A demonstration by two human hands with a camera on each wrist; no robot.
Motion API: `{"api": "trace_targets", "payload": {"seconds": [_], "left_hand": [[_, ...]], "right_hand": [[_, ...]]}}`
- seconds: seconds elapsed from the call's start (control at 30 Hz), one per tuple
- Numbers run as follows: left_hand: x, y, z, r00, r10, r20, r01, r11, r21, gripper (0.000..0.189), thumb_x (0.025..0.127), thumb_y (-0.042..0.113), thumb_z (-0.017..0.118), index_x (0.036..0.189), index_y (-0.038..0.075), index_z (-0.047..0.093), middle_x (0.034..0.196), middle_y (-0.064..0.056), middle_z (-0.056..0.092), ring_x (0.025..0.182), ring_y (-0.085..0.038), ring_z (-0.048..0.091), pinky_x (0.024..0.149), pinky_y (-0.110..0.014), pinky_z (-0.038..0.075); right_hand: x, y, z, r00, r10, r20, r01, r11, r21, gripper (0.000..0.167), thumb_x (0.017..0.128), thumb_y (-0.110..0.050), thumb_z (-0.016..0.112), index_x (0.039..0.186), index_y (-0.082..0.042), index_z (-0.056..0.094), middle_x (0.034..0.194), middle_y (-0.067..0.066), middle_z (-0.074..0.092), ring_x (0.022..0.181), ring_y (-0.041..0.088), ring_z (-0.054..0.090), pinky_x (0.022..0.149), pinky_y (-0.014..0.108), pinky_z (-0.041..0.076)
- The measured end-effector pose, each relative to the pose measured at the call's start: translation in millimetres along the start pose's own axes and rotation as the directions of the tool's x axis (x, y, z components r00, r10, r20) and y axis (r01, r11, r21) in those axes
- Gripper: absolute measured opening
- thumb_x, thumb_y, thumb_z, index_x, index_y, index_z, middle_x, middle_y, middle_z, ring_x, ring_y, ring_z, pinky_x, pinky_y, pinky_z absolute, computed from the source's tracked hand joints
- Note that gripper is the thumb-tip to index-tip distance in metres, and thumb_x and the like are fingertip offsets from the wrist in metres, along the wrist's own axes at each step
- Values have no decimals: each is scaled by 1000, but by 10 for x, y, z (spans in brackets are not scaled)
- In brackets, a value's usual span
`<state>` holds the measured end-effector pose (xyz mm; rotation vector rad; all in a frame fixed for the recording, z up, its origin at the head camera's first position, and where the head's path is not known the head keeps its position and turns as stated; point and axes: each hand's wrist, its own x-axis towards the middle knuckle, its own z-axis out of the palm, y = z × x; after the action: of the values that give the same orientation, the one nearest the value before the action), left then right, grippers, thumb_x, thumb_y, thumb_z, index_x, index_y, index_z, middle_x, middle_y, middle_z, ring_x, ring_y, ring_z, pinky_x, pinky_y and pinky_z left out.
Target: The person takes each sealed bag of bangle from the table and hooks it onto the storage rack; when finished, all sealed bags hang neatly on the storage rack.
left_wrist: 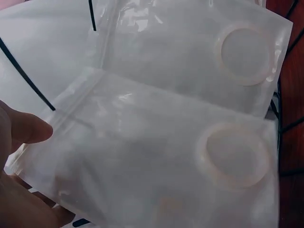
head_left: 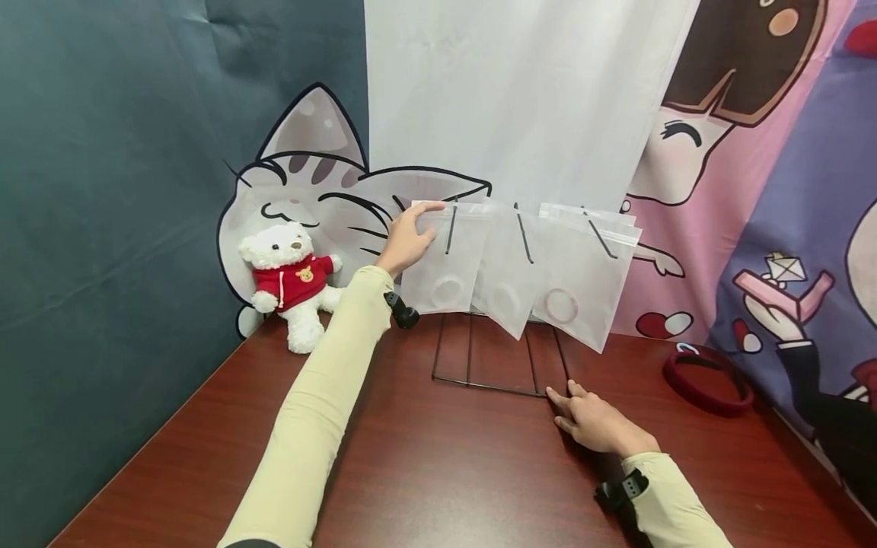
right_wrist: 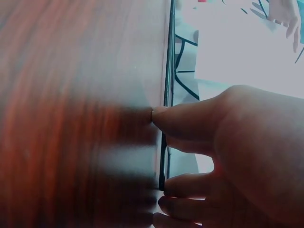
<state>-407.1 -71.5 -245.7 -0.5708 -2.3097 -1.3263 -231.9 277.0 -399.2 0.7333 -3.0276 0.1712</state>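
Three clear zip bags hang on black hooks in the head view, each holding a pale ring. At the upper left edge of the leftmost zip bag [head_left: 438, 259] is my left hand [head_left: 404, 240]. Up close in the left wrist view, its thumb [left_wrist: 33, 129] lies by the bag's seal, fingers lower down at the edge, with a gap between them. The middle zip bag [head_left: 503, 266] and right zip bag [head_left: 589, 266] overlap beside it. My right hand [head_left: 599, 422] rests its fingertips on the table and the front corner of the black wire rack [head_left: 496, 387].
A white teddy bear [head_left: 298, 281] in a red hoodie sits at the back left of the brown table [head_left: 411, 472]. A dark red headband [head_left: 706, 380] lies at the right. Printed cartoon curtains [head_left: 534, 91] stand behind the rack.
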Motion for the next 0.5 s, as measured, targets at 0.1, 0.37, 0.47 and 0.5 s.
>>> {"api": "trace_targets", "payload": {"seconds": [0.1, 0.37, 0.47, 0.5], "left_hand": [[1, -23, -10, 1000, 7, -6, -7, 1000, 20, 53, 91, 3, 57, 141, 20, 58, 151, 2, 53, 146, -18, 42, 119, -37, 35], [-158, -52, -106, 1000, -7, 27, 6, 999, 46, 52, 92, 8, 55, 143, 20, 56, 153, -9, 48, 146, -27, 40, 121, -48, 33], [-312, -55, -162, 999, 12, 47, -17, 995, 102, 51, 92, 9, 54, 143, 19, 56, 156, -15, 42, 149, -31, 35, 122, -53, 30], [-372, -57, -184, 998, 19, 54, -26, 992, 125, 52, 92, 10, 54, 143, 18, 55, 157, -16, 40, 150, -32, 33, 122, -55, 28]], "right_hand": [[26, -8, -15, 1000, 7, 16, -7, 1000, 1, 52, 93, -17, 68, 142, -2, 56, 134, 44, 50, 115, 53, 63, 96, 57, 54], [26, -1, 26, 1000, 18, 21, -19, 1000, 5, 52, 93, -17, 69, 142, -3, 56, 135, 43, 50, 112, 51, 64, 95, 57, 54], [8, 12, 37, 1000, 7, 18, -7, 1000, 1, 53, 92, -18, 70, 141, -3, 57, 133, 42, 51, 111, 49, 66, 95, 56, 54], [-1, 11, 34, 1000, 9, 18, -9, 1000, 5, 53, 93, -18, 70, 141, -3, 57, 133, 42, 51, 111, 49, 65, 96, 56, 54]]}}
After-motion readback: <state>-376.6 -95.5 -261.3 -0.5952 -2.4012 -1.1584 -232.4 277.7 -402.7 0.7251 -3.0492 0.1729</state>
